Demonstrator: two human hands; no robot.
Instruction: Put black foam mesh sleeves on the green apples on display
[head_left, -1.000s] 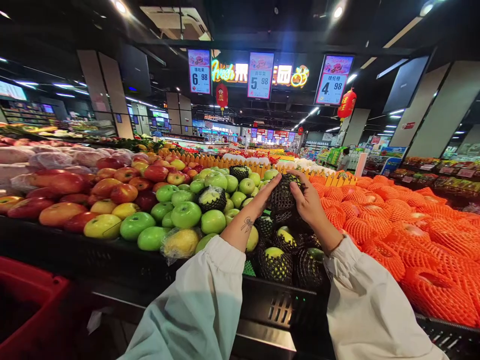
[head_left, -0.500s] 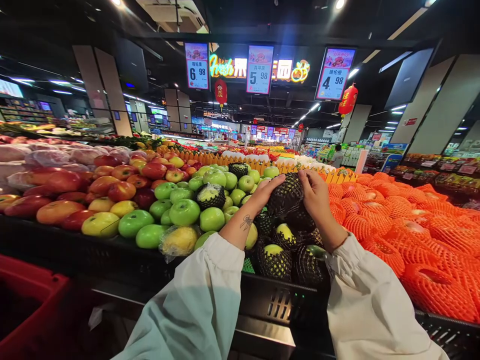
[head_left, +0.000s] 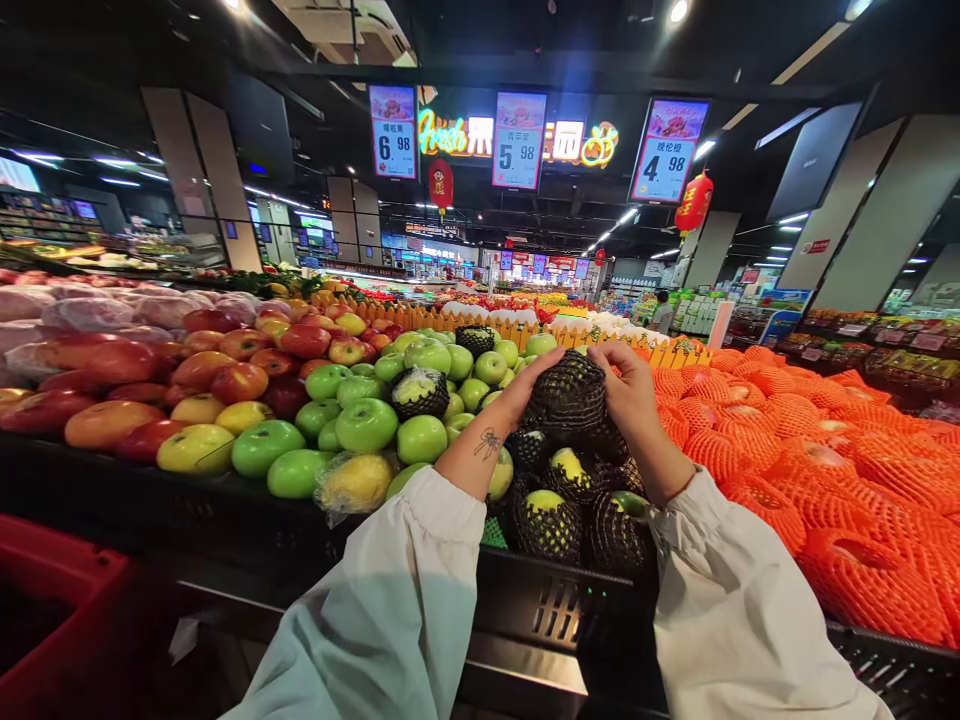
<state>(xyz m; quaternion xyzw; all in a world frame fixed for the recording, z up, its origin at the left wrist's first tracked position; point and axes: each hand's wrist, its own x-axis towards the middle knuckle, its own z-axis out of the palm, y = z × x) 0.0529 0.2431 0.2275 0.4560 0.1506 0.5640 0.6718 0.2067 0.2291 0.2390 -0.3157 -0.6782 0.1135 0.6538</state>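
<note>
My left hand point(head_left: 531, 385) and my right hand point(head_left: 627, 388) are closed on opposite sides of a fruit in a black foam net point(head_left: 568, 395), near its top. The net covers the side facing me, so the fruit inside is hidden. Directly below lie several more fruits in black nets, among them a yellow-green one point(head_left: 549, 522) at the front edge. Bare green apples point(head_left: 367, 425) are heaped beside my left forearm. One netted green apple point(head_left: 420, 392) rests on that heap.
Red and yellow apples point(head_left: 241, 383) fill the left side of the black display bin point(head_left: 555, 610). Fruits in orange foam nets point(head_left: 874, 580) cover the right side. A red basket point(head_left: 60, 600) stands at lower left. A low yellow fence point(head_left: 420, 318) runs behind the fruit.
My fingers have shifted slightly around the top of the netted fruit, and more of its netting shows between my hands. Both hands still hold it in nearly the same place.
</note>
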